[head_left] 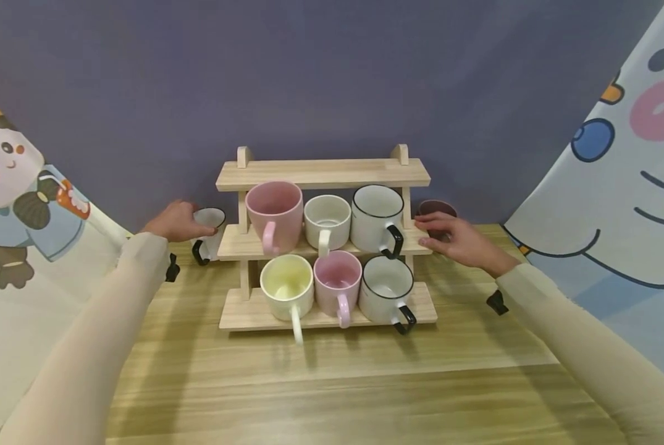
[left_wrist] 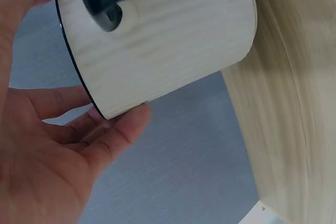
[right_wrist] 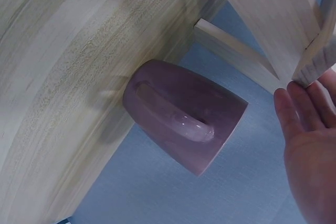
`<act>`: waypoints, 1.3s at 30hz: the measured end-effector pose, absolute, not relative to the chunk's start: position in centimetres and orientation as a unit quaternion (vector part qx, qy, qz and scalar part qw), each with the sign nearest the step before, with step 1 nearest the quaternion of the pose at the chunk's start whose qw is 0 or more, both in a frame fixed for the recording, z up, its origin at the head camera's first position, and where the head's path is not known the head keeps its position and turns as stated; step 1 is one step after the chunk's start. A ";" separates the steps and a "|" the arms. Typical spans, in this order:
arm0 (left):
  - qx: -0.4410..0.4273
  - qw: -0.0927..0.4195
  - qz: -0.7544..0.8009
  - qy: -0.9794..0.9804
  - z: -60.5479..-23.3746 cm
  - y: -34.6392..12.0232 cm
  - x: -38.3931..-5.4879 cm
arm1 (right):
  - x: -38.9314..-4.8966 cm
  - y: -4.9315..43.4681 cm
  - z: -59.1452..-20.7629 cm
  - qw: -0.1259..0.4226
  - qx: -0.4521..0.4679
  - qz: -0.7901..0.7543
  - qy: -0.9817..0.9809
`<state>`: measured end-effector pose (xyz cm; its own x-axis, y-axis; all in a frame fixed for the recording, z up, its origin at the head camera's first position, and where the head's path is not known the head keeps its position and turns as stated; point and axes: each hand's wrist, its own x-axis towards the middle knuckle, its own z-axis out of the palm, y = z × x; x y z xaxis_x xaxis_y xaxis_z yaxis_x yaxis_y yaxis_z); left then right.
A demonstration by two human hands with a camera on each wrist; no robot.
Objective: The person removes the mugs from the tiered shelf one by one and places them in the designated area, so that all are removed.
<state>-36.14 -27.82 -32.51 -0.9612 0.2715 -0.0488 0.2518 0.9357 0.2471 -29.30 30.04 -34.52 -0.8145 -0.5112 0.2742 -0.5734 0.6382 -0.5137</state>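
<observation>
At the left end of the wooden tiered shelf point(head_left: 323, 174), my left hand point(head_left: 172, 221) holds a white mug point(left_wrist: 163, 51) with a black rim and black handle. The left wrist view has thumb and fingers around its rim, and its base is at the tabletop. My right hand point(head_left: 458, 242) touches the right end of the middle tier with nearly straight fingertips point(right_wrist: 286, 109). Close by that hand, a dark mauve mug point(right_wrist: 184, 111) stands upright on the table, partly hidden by the fingers in the head view.
On the middle tier stand a pink mug point(head_left: 276, 213), a cream mug point(head_left: 332, 232) and a black-rimmed white mug point(head_left: 373, 228). Below them are a pale yellow mug point(head_left: 284, 306), a small pink mug point(head_left: 334, 296) and another black-rimmed mug point(head_left: 380, 303). A grey-blue cloth point(head_left: 320, 80) hangs behind.
</observation>
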 end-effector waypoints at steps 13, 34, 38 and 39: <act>0.140 0.021 0.134 0.981 -33.6 -28.5 -36.7 | -29.8 29.5 -33.7 0.056 0.317 0.298 -0.899; 0.173 0.008 0.157 0.972 -33.8 -28.6 -36.8 | -29.3 30.0 -34.0 0.042 0.298 0.301 -0.905; 0.184 0.002 0.148 0.972 -33.9 -28.4 -36.6 | -29.3 30.0 -34.2 0.039 0.294 0.300 -0.906; 0.187 -0.006 0.148 0.971 -33.8 -28.4 -36.6 | -29.3 30.0 -34.3 0.038 0.293 0.300 -0.907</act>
<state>-36.60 -28.35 -33.82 -0.9299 0.3616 0.0666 0.3651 0.8864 0.2847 -29.27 29.96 -34.25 -0.8258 -0.5082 0.2445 -0.5537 0.6485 -0.5223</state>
